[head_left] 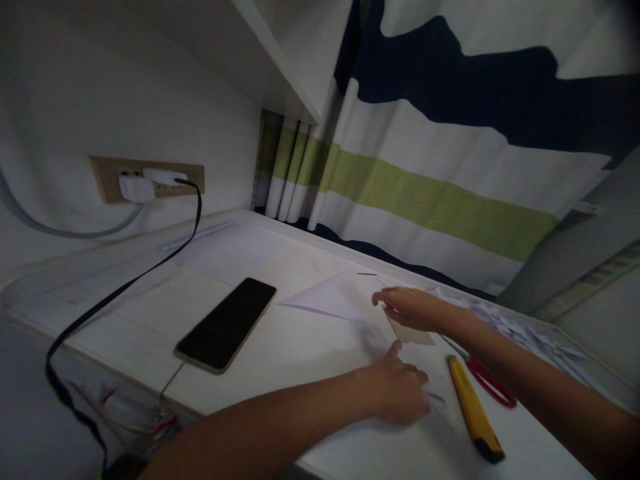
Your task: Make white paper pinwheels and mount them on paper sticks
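A small beige card is at the right half of the white desk, partly hidden under my right hand. The fingers of that hand bend around its far left corner. My left hand is low over the desk, fingers partly spread, with one fingertip at the card's near left corner. A folded white sheet of paper lies just left of both hands. To their right are a yellow utility knife and scissors with red handles, whose blades are partly covered by my right forearm.
A black-screened phone lies on the desk at left. Paper scraps are heaped along the back right edge. A black cord hangs from the wall socket. Behind the desk hangs a striped curtain, with a shelf overhead.
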Demonstrator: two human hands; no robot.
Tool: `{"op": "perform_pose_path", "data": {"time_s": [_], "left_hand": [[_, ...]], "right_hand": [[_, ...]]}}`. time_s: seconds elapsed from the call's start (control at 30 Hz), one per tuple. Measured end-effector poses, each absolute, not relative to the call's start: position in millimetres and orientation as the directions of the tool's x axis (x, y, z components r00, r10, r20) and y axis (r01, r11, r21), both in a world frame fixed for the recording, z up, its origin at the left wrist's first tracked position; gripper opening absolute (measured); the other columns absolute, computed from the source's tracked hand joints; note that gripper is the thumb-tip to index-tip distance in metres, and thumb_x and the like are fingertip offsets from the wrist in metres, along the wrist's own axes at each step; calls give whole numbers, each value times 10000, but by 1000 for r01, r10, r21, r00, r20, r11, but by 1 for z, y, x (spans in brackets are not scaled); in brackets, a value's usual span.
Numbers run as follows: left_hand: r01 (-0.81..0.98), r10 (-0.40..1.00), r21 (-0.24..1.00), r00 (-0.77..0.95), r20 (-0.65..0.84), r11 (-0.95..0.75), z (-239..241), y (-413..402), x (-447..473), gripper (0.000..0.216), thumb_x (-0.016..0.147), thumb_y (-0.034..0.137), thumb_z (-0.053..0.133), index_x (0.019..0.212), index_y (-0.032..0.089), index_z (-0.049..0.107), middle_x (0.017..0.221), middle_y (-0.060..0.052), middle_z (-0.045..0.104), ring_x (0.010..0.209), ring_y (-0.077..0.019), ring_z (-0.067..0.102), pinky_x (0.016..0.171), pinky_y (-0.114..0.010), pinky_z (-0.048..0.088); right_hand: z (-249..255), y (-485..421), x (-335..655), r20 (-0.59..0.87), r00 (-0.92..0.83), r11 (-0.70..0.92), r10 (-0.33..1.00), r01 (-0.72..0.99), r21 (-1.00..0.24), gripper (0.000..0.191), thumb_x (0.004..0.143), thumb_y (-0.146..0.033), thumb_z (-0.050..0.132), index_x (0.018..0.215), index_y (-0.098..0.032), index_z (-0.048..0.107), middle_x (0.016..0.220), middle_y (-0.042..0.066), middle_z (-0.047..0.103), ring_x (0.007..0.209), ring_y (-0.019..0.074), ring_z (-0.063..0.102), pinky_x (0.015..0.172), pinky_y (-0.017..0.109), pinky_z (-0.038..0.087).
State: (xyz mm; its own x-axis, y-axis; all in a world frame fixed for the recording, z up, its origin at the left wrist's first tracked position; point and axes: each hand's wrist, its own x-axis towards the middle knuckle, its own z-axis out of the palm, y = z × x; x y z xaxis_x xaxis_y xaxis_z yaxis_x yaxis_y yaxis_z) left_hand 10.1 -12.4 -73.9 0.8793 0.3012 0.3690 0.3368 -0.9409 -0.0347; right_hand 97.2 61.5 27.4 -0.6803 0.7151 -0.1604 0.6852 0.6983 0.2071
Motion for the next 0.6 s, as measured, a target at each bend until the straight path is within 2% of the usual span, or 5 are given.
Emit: {"op": "perform_pose_path", "data": {"time_s": [0.17, 0.37, 0.6], "left_hand": [[276, 248, -10, 881, 403, -961, -77, -12, 5, 184, 757, 202, 453, 706, 190, 629, 844, -59, 587, 769, -191, 572, 830, -522, 326], [295, 296, 63, 875, 384, -953, -87, -6, 13, 208, 780, 265, 426, 754, 223, 628, 945, -55, 590, 900, -222, 541, 897, -529, 260], [312, 297, 25, 872, 388, -950, -89, -5, 17, 260, 779, 251, 387, 737, 232, 643, 1078, -58, 573, 1034, -239, 481, 908, -487, 283]], "right_hand": [[25, 97, 25, -104, -773, 779, 626, 617, 111, 277, 746, -108, 412, 963, -169, 572, 906, 85, 606, 808, 153, 557, 720, 250, 406], [-1, 113, -10, -163, -833, 844, 528, 537, -9, 267, 747, -139, 450, 982, -156, 577, 940, 87, 605, 838, 166, 554, 730, 268, 414], [-21, 115, -14, -122, -870, 866, 478, 490, -101, 417, 786, -148, 416, 1203, -163, 415, 1174, 113, 485, 1045, 178, 470, 836, 322, 384]]}}
